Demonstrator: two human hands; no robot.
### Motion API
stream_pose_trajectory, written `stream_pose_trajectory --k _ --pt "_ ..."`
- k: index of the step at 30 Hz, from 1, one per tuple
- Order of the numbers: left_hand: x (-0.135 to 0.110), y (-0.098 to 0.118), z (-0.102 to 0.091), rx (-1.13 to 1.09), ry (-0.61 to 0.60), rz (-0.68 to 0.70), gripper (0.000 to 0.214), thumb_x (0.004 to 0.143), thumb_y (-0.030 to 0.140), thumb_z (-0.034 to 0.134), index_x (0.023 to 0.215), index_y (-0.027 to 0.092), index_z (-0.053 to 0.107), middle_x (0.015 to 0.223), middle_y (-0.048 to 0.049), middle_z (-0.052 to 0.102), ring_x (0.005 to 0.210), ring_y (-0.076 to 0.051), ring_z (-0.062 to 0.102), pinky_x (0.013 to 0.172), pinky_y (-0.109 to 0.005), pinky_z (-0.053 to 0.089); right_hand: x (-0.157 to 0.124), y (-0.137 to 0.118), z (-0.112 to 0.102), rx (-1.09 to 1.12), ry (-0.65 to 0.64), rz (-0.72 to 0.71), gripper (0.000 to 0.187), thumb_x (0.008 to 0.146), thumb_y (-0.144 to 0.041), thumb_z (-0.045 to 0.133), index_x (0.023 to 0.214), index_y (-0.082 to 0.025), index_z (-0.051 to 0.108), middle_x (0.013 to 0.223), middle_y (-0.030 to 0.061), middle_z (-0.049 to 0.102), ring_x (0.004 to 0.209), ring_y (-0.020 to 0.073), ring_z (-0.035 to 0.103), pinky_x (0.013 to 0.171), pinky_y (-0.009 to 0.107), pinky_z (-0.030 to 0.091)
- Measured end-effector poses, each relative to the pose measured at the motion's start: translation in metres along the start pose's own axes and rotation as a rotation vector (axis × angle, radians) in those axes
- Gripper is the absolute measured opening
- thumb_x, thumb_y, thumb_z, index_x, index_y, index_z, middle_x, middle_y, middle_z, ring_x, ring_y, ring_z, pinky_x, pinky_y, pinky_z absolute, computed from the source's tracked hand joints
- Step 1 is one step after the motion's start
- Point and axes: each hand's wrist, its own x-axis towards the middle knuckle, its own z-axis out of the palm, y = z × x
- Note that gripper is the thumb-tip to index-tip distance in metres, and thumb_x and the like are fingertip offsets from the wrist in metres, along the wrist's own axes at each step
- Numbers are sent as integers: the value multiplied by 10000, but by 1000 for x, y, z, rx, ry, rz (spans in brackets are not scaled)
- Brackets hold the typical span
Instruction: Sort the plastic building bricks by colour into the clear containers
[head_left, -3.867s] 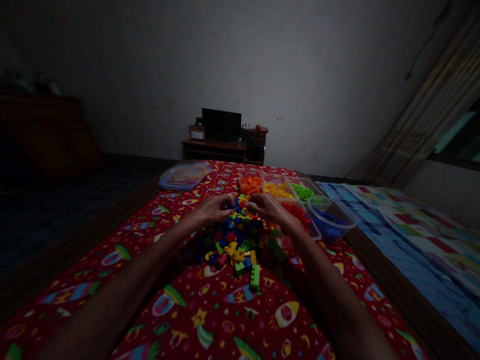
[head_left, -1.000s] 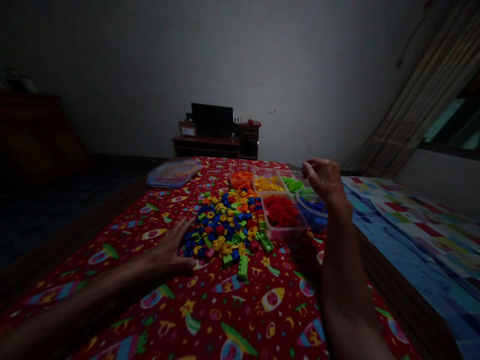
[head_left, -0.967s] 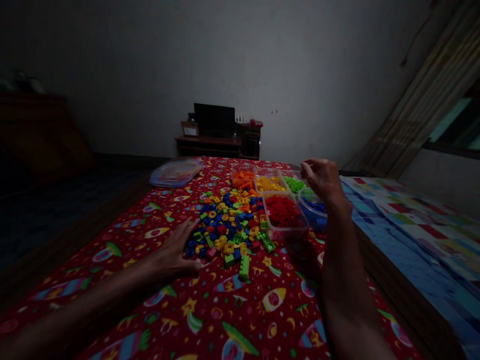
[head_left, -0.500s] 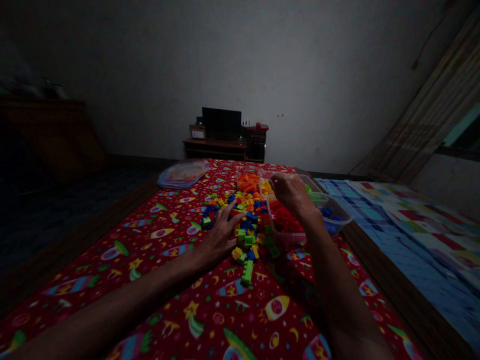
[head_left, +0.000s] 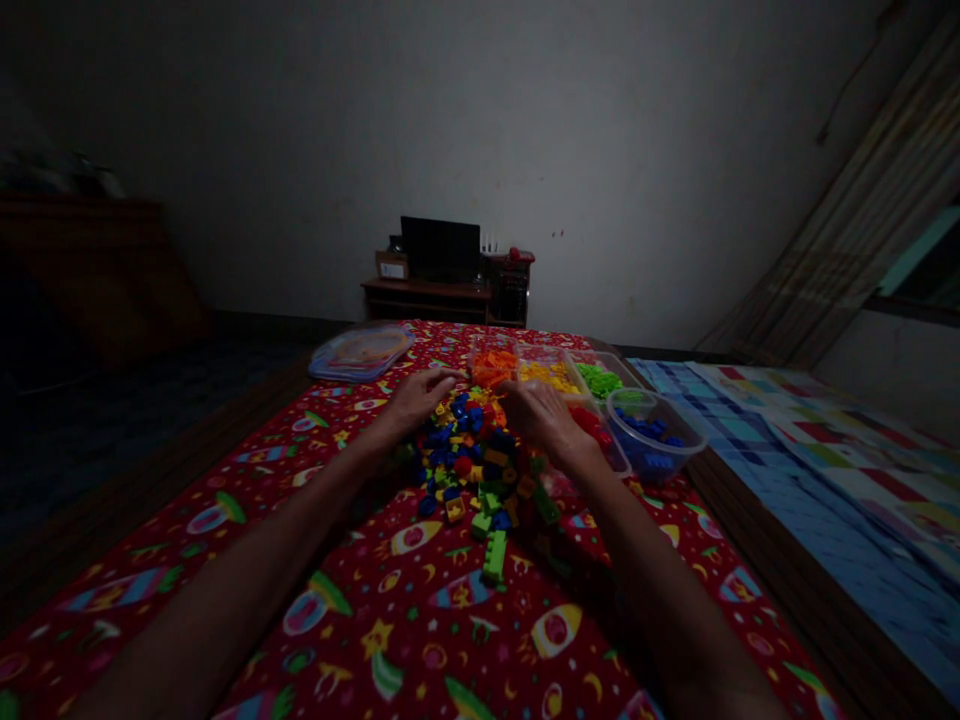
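A heap of mixed toy building bricks [head_left: 469,460] in blue, yellow, green, orange and red lies on the red patterned cloth [head_left: 360,590]. My left hand [head_left: 421,402] is over the heap's far left edge, thumb and fingers drawn together; anything between them is too small and dark to make out. Across from it, my right hand [head_left: 544,412] hovers at the heap's far right side with bent, pinched fingers, whose contents are hidden. Just beyond both hands stands a clear box of orange pieces [head_left: 495,364].
Clear boxes hold yellow pieces [head_left: 551,376], green pieces [head_left: 598,379] and red pieces [head_left: 592,425]. A round tub [head_left: 679,455] holds blue bricks. Stacked clear lids [head_left: 361,352] lie at the far left. Beyond stands a desk with a monitor [head_left: 441,248].
My left hand has lifted out of the bricks and moved up and left. My right hand has come left from above the boxes to the heap, uncovering the yellow and green pieces.
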Motion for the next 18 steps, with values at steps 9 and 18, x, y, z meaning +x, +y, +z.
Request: stream_pose_trajectory --k 9,18 --pt "-15 -23 -28 204 -452 -43 390 684 383 601 1006 180 686 950 -49 731 864 -219 660 781 -302 512 4 -24 53 0 -42 -257 414 864 -74 427 1238 -215 537 1222 139 526 1105 241 476 907 383 394" --pt "-21 -12 -7 423 -397 47 344 734 267 529 1027 167 679 925 -54 719 843 -207 657 734 -263 490 2 -5 41 264 51 -137 306 808 -227 638 1103 -153 605 984 92 623 886 185 546 747 275 401"
